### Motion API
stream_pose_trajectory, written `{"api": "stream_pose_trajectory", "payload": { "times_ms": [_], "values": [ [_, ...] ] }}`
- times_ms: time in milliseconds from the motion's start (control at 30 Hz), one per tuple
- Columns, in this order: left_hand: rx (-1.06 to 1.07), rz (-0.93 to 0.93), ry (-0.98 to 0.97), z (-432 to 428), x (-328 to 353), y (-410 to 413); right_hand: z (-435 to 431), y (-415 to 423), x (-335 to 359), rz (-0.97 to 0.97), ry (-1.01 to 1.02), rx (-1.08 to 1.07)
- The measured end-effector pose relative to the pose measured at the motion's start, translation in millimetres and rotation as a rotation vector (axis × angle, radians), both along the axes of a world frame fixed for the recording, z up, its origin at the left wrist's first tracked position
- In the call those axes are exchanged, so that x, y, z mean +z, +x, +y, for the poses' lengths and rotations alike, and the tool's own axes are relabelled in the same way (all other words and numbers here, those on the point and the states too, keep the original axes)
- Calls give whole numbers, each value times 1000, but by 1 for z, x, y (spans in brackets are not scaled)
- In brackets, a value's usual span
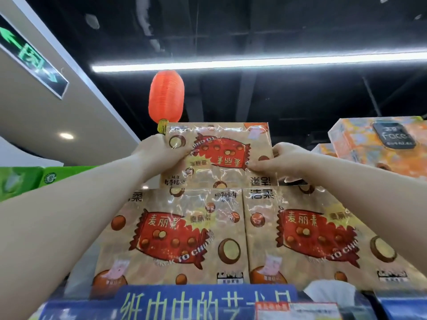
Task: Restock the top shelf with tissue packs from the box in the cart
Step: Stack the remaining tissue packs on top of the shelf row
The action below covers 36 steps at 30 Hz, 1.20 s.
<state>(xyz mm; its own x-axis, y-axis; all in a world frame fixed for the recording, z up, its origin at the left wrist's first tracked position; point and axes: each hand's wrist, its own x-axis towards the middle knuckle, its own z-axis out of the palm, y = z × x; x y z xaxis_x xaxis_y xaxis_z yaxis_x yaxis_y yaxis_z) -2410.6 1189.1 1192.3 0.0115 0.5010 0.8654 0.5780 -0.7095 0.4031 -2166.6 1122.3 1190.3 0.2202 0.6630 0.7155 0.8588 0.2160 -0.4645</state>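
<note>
Ceiling (300, 24) up here is painted black, with bare beams showing. A red paper lantern (166, 98) hangs under it, and just above the lantern there's one long tube light (254, 62), lit, running off to the right. Left of the lantern is a beige wall (57, 116) with a green exit sign (32, 58), and lower down a small round spotlight (66, 136). Way below the lantern sits a blue banner (203, 301) with pale Chinese lettering.

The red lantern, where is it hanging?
In the head view, the red lantern hangs left of centre, just above the left hand and a corner of the held tissue pack.
</note>
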Motion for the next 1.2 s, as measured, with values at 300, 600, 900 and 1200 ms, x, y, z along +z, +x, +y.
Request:
{"api": "stream_pose_trajectory", "payload": {
  "times_ms": [300,600,900,1200],
  "values": [
    [466,430,320,-6,36,44,8,5,-6,3,45,66],
    [392,328,385,-11,43,51,3,7,-2,-78,-140,165],
    [59,-96,323,-13,35,24,-8,-12,32,95,318,364],
    [-230,-297,124,-8,3,-4,-18,-71,56,-9,618,383]
  ]
}}
